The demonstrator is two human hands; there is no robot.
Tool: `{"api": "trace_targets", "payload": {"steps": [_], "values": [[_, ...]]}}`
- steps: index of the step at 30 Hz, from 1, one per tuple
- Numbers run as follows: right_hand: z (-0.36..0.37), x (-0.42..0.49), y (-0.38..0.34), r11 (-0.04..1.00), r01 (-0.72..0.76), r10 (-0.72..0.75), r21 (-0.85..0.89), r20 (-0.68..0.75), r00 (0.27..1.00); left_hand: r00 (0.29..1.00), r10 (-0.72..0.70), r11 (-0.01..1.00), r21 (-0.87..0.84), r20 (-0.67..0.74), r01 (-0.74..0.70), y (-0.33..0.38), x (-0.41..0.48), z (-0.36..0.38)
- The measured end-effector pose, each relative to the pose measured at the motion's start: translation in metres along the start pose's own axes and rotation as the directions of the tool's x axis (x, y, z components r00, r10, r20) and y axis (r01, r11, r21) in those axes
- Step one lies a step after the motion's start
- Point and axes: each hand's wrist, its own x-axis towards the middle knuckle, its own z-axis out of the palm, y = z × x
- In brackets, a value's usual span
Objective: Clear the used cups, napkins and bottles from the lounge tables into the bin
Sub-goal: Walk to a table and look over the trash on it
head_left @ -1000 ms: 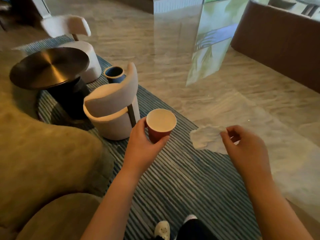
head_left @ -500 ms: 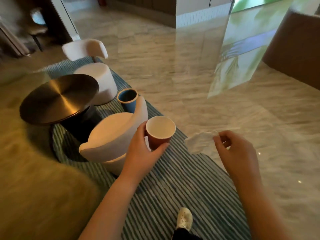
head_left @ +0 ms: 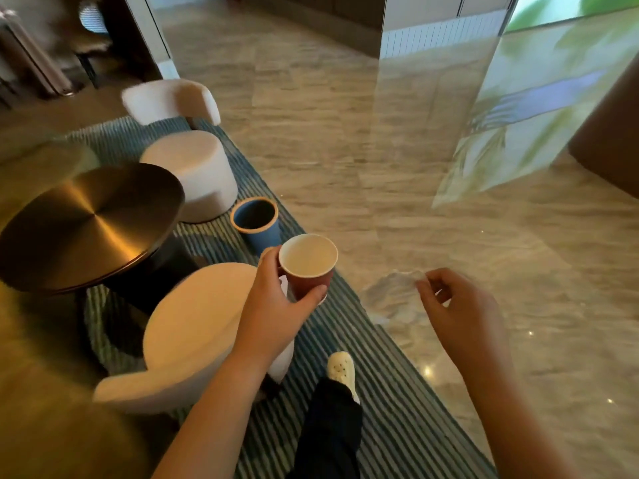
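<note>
Just short of the blue bin (head_left: 264,235), the left hand (head_left: 273,312) is gripping a red cup (head_left: 307,261); the right hand (head_left: 463,305) is pinching a napkin (head_left: 392,293).

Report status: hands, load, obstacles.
Left hand grips red cup. Right hand pinches napkin. Blue bin ahead on the rug. White chair close at left.

The left hand (head_left: 276,316) grips a red paper cup (head_left: 307,267), upright and open. The right hand (head_left: 460,305) pinches a white napkin (head_left: 394,292). A blue bin (head_left: 256,221) stands on the striped rug (head_left: 380,409) ahead.
</note>
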Motion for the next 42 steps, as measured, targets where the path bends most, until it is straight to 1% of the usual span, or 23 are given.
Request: {"api": "trace_targets", "payload": {"steps": [4,8,11,15,19,23,25,27,30,34,37,40,41,42], "values": [[0.021,0.1,0.002,1.0,0.015,-0.015,-0.019,-0.016,1.0,1.0,-0.016,0.999,-0.048,-0.02,0.015,-0.017,0.1,0.022],[0.042,0.216,-0.015,0.996,0.043,-0.041,-0.079,0.027,0.999,1.0,-0.022,0.997,-0.077,-0.02,0.021,-0.021,0.201,0.03],[0.059,0.29,-0.037,0.994,0.104,-0.102,-0.035,0.037,0.994,0.999,0.0,0.998,-0.056,-0.052,-0.003,-0.011,0.268,0.028],[0.085,0.357,-0.059,0.991,0.137,-0.137,0.001,0.062,0.989,0.996,-0.008,1.0,0.002,-0.093,0.008,-0.011,0.336,0.016],[0.132,0.427,-0.08,0.984,0.177,-0.176,0.013,0.162,0.971,0.985,-0.065,0.997,0.04,-0.16,0.072,-0.029,0.395,0.002],[0.193,0.495,-0.103,0.968,0.251,-0.245,0.019,0.292,0.924,0.962,-0.107,0.991,0.057,-0.251,0.125,-0.059,0.441,-0.01],[0.227,0.533,-0.115,0.96,0.279,-0.272,0.03,0.35,0.896,0.945,-0.153,0.983,0.051,-0.29,0.175,-0.078,0.468,-0.017],[0.265,0.574,-0.125,0.95,0.309,-0.299,0.045,0.415,0.859,0.913,-0.223,0.966,0.049,-0.341,0.254,-0.104,0.497,-0.022],[0.323,0.637,-0.143,0.925,0.375,-0.351,0.062,0.521,0.778,0.835,-0.36,0.914,0.022,-0.417,0.405,-0.145,0.544,-0.025],[0.399,0.715,-0.167,0.886,0.454,-0.393,0.093,0.669,0.63,0.718,-0.425,0.852,0.024,-0.552,0.523,-0.189,0.606,-0.023],[0.454,0.761,-0.176,0.868,0.488,-0.385,0.094,0.747,0.542,0.619,-0.501,0.801,-0.053,-0.605,0.596,-0.226,0.646,-0.018],[0.513,0.794,-0.171,0.88,0.472,-0.315,0.05,0.805,0.503,0.534,-0.575,0.752,-0.142,-0.62,0.644,-0.263,0.677,-0.01],[0.528,0.8,-0.167,0.889,0.456,-0.281,0.027,0.82,0.5,0.52,-0.594,0.731,-0.142,-0.614,0.667,-0.272,0.684,-0.008],[0.539,0.803,-0.164,0.898,0.44,-0.252,0.008,0.829,0.5,0.524,-0.603,0.719,-0.125,-0.601,0.684,-0.278,0.688,-0.006]]}}
